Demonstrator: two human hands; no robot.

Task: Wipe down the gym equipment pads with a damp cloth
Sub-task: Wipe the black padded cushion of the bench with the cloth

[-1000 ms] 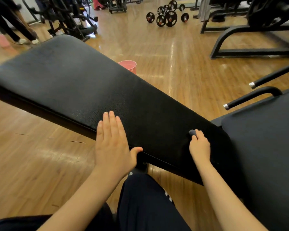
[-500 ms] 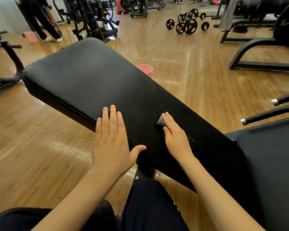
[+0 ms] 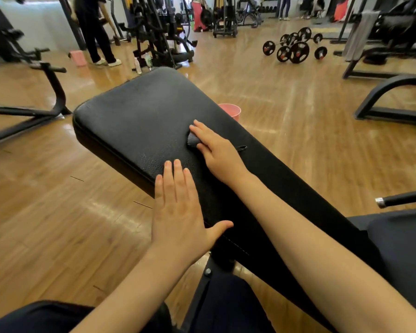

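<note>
Progress: we judge the wipe to be mid-course on the long black pad (image 3: 139,121) of the bench, which runs from the upper centre of the frame down to the lower right. The pad's surface shows fine speckling and a dull sheen around the middle of the frame, possibly moisture from the cloth, though at this resolution we cannot tell wet from dry with confidence. The wide far end of the pad, toward the upper left, lies beyond the cloth and probably remains to be covered. A second dark pad (image 3: 404,248) at the right edge of the frame also counts as outstanding as far as we can see.

Grip, right hand (image 3: 217,150): fingers extended and lying nearly flat, palm down, pressing a small grey cloth (image 3: 193,140) against the pad at frame centre. Only a bunched corner of the cloth shows past the fingertips; the rest is hidden under the hand. The fingers press rather than curl round it.

Grip, left hand (image 3: 180,212): flat and spread, fingers straight, thumb out to the right, resting on the pad's near edge at lower centre of the frame. It holds nothing; we read it as bracing.

Also noted: a pink bucket (image 3: 231,111) on the floor, just behind the pad's far edge.
</note>
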